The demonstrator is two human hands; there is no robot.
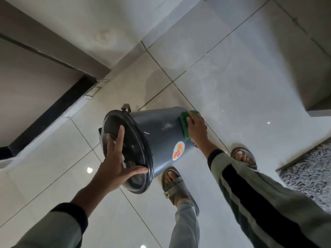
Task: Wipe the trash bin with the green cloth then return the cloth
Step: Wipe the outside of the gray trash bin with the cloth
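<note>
A dark grey trash bin (157,133) with a lid is tilted toward me above the tiled floor, a round orange sticker on its side. My left hand (114,163) is spread flat over the lid (132,140), fingers apart, steadying the bin. Near the bin's bottom end, my right hand (196,126) presses the folded green cloth (185,127) against the bin's side. Part of the cloth is hidden under my fingers.
My feet in grey sandals (174,183) stand on the glossy white tiles just below the bin. A black-edged step or door frame (53,111) runs at the left. A speckled grey mat (311,169) lies at the right, white walls behind.
</note>
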